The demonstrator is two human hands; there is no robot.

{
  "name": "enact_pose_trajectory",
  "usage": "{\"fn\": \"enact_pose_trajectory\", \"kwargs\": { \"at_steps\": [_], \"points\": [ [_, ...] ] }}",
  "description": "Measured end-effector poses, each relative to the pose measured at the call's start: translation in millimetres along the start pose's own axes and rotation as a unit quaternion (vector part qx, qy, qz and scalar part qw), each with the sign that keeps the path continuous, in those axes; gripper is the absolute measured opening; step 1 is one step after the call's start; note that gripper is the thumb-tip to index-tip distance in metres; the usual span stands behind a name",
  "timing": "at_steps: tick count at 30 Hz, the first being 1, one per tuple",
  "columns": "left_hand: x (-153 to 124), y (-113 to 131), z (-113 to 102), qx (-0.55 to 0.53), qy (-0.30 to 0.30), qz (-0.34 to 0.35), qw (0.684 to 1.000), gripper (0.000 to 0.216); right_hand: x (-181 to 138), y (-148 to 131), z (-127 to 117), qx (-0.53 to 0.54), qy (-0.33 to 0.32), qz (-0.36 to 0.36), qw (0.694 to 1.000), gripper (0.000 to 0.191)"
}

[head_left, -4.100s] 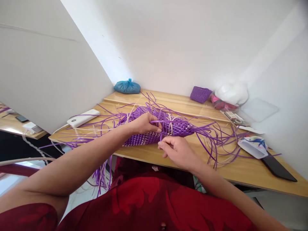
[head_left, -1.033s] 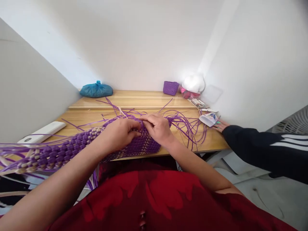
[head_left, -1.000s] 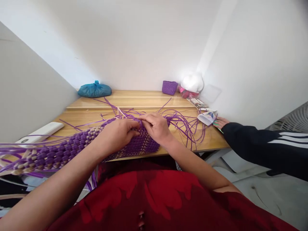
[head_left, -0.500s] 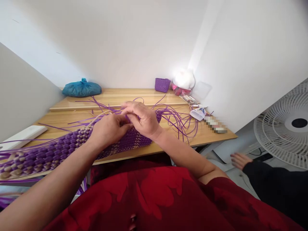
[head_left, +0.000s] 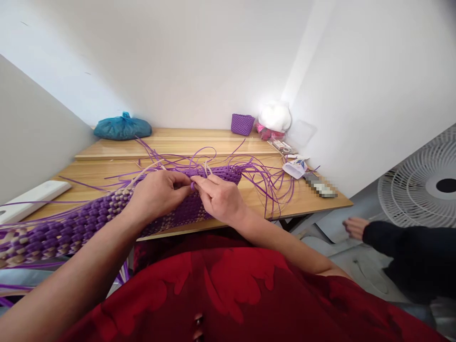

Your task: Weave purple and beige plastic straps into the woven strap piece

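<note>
A long woven piece point(head_left: 81, 222) of purple and beige plastic strips runs from the lower left to the middle of the table. Over its upper edge, my left hand point(head_left: 158, 194) is closed, thumb and fingers pinching near a small purple strip loop point(head_left: 193, 185). From the right, my right hand point(head_left: 223, 197) pinches the same purple strip, its fingertips meeting those of the left. Loose purple strips point(head_left: 270, 183) fan out at the piece's right end, and more rise behind the hands with a few beige ones.
The wooden table point(head_left: 306, 205) carries a blue bag point(head_left: 123, 127), a small purple woven basket point(head_left: 242, 124), a white bag point(head_left: 274, 117) and a white power strip point(head_left: 35, 202). At right are a fan point(head_left: 423, 175) and another person's hand point(head_left: 356, 228).
My right hand has come down and now pinches the strip beside my left fingertips. A small purple loop shows between the hands. The other person's arm has shifted slightly.
</note>
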State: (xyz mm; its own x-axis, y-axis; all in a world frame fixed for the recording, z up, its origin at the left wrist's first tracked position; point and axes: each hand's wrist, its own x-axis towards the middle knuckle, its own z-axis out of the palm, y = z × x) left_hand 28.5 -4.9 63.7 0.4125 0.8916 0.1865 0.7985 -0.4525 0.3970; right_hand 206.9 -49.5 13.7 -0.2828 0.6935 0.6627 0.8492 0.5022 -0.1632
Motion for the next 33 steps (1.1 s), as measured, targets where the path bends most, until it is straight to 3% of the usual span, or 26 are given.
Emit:
{"fn": "enact_pose_trajectory", "kwargs": {
  "at_steps": [4,10,16,18,21,24,26,29,33],
  "points": [
    [-3.2,-1.2,0.7,0.002,0.005,0.014,1.0,0.037,17.9,14.0,-16.2,-0.033,-0.01,0.011,0.999,0.035],
    [-5.3,-2.2,0.8,0.022,0.016,0.008,1.0,0.04,68.3,52.9,-58.9,-0.042,0.063,-0.102,0.992,0.032],
    [-3.8,-2.2,1.8,0.017,0.019,0.005,1.0,0.039,72.6,45.9,-75.8,-0.022,0.11,-0.078,0.991,0.037],
    [-3.0,-1.6,1.4,0.009,0.016,0.006,1.0,0.039,62.0,33.0,-78.4,-0.026,0.092,-0.044,0.994,0.032],
    [-2.4,-0.9,0.3,-0.01,0.008,0.02,1.0,0.037,38.0,9.2,-75.8,0.009,0.008,-0.011,1.0,0.025],
    [-2.5,-0.5,-0.9,-0.028,0.003,0.029,0.999,0.036,16.0,-6.6,-62.6,0.066,-0.048,0.043,0.996,0.04],
    [-3.1,0.5,-1.5,-0.032,0.005,0.023,0.999,0.034,7.3,-11.0,-50.2,0.137,-0.095,0.111,0.98,0.051],
    [-4.7,2.7,-2.2,-0.033,0.01,0.024,0.999,0.031,1.2,-13.9,-32.9,0.305,-0.188,0.203,0.911,0.057],
    [-6.3,3.9,-3.4,-0.038,0.006,0.046,0.998,0.028,-4.6,-17.7,-18.6,0.427,-0.219,0.28,0.831,0.065]
  ]
}}
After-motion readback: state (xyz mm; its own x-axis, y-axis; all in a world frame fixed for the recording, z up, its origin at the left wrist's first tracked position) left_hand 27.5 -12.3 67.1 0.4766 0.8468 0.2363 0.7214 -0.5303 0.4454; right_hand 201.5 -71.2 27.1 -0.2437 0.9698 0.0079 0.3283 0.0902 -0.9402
